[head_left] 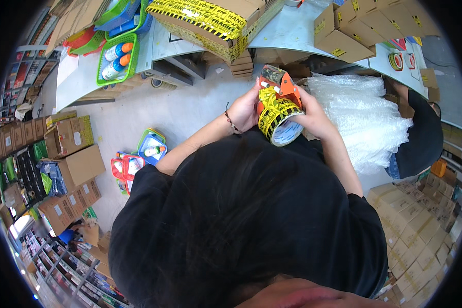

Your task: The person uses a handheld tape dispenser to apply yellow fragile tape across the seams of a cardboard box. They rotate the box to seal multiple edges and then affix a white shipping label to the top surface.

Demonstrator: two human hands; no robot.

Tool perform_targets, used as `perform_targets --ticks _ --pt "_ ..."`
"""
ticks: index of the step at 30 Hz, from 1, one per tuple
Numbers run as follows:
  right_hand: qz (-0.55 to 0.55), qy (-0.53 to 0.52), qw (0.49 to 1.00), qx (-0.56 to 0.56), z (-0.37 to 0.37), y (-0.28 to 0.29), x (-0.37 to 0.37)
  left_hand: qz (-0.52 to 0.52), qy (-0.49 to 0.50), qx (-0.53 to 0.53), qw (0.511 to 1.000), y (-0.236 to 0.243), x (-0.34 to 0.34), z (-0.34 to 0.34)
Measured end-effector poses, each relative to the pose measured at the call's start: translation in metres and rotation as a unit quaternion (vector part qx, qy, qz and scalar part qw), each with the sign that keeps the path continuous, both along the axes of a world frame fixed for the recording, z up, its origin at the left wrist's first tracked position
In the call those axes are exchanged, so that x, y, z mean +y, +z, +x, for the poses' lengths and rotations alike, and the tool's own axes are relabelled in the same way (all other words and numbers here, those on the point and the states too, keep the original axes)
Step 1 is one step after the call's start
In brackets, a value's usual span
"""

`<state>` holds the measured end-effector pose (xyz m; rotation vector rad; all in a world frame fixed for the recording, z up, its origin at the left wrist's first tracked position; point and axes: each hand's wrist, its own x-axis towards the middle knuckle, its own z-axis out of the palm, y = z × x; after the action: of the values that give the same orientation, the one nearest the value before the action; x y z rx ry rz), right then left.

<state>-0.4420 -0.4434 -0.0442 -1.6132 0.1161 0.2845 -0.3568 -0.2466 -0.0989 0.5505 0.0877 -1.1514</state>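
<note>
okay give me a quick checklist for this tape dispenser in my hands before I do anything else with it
1. Both hands on the tool: ok. Left hand and right hand grip the orange tape dispenser.
2. Roll mounted: ok. The yellow-and-black tape roll sits on it.
3. Tape threaded to the blade: cannot tell, fingers hide it.
4. Box within reach: ok. The taped cardboard box lies on the grey table.
5. Bubble wrap clear of the hands: not ok, it lies beside the right hand.

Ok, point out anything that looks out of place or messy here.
Small coloured baskets with bottles sit loose on the floor instead of the table. A heap of bubble wrap spills beside the right hand, which with the left hand holds the tape dispenser.
</note>
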Motion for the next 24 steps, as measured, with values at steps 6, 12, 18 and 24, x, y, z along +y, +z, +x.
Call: perform_targets --ticks 6,12,18,24 --pt "-0.133 -0.055 0.986 -0.086 -0.011 0.004 0.005 0.288 -0.026 -0.233 0.929 0.040 0.041 0.017" --pt "-0.275 -0.035 0.946 -0.169 -0.005 0.026 0.009 0.286 -0.077 -0.183 0.938 0.078 0.045 0.020" --pt "-0.320 -0.030 0.931 -0.174 -0.007 0.036 0.013 0.270 -0.132 -0.180 0.937 0.069 0.044 0.024" --pt "-0.345 0.011 0.909 -0.233 -0.009 0.045 0.011 0.142 -0.081 -0.186 0.969 0.054 0.048 0.018"
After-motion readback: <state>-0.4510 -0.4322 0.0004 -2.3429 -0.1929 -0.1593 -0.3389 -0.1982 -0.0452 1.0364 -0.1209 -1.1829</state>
